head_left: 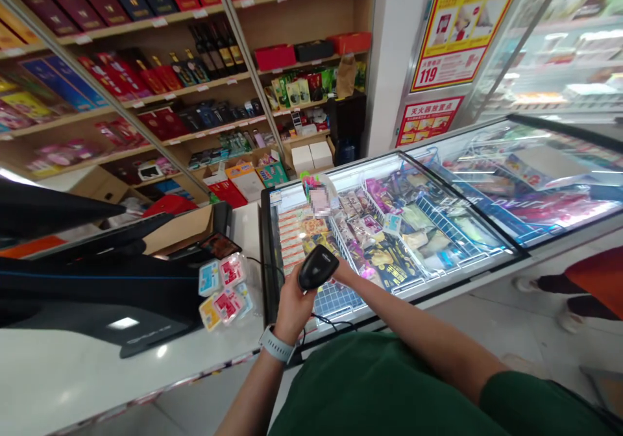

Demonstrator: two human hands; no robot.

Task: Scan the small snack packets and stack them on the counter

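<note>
My left hand (pixel 293 300), with a pale watch on its wrist, is wrapped round the handle of a black barcode scanner (pixel 318 267). The scanner is held over the near left end of a glass-topped freezer (pixel 267 254), and a black cable hangs below it. My right hand (pixel 343 272) reaches in close beside the scanner's head. Its fingers are hidden behind the scanner, so whether it holds anything does not show. On the counter to the left lie several small square packs (pixel 228 305) with red, blue and yellow labels, some in clear plastic.
A black checkout screen (pixel 97 293) stands on the white counter (pixel 63 381) at left. Bagged frozen goods fill wire baskets (pixel 428 222) under the freezer glass. Shelves (pixel 175 141) of boxes and bottles line the back. A person's leg (pixel 559 283) shows at the far right.
</note>
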